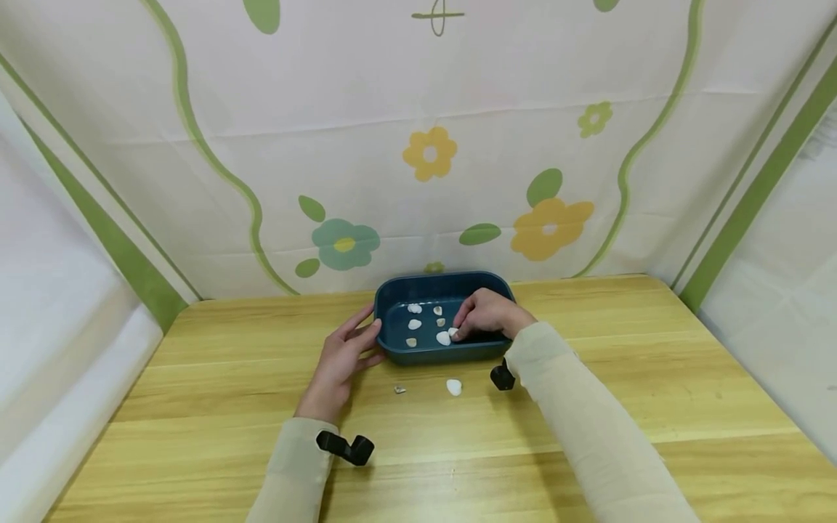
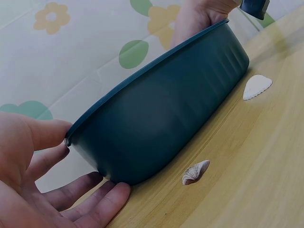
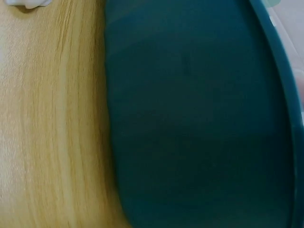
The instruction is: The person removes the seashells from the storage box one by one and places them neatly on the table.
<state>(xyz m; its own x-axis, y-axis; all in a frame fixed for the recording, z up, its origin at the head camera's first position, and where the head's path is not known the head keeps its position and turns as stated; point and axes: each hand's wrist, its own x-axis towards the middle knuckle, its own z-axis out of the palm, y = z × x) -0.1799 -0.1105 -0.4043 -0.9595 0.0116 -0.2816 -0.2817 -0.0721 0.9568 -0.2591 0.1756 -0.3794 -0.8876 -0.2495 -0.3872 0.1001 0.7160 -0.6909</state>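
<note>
A dark blue dish (image 1: 418, 357) with raised walls stands at the back of the table. My left hand (image 1: 336, 367) rests against its left end, thumb at the rim and fairly straight fingers (image 2: 111, 202) along the wall and base. Reaching over the front wall, my right hand (image 1: 489, 312) pinches a white seashell (image 1: 453, 331) low inside the dish. Right beside that shell lies another white shell (image 1: 443, 338). Several more small shells (image 1: 415, 325), white and tan, sit spaced out in the left and middle of the dish.
On the wooden table (image 1: 216, 407), in front of the dish, lie a white fan-shaped shell (image 1: 454, 387) and a small ridged, grey-brown shell (image 2: 195, 172). A flower-printed cloth (image 1: 366, 94) hangs directly behind the dish. Black cameras (image 1: 346, 447) are strapped to both wrists.
</note>
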